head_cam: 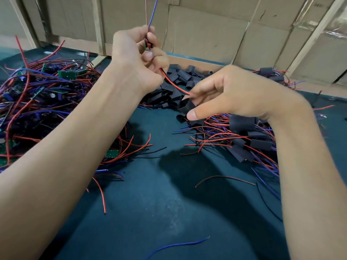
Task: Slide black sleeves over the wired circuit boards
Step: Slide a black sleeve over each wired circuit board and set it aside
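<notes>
Threading step: left hand (pixel 139 53) grips a wired circuit board (pixel 148 43), right hand (pixel 221 94) pinches a black sleeve (pixel 185 106) at red lead's (pixel 174 85) tip; next, feed lead through.

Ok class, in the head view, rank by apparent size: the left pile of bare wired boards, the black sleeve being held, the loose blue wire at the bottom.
1. Pile of bare wired boards
2. Loose blue wire, nearer the camera
3. Black sleeve, partly hidden by the right hand

A small assembly workshop: heaps of wired circuit boards (pixel 37 87) and black sleeves (pixel 180 79) cover a green table (pixel 150 203), cardboard boxes (pixel 206 30) behind.
</notes>
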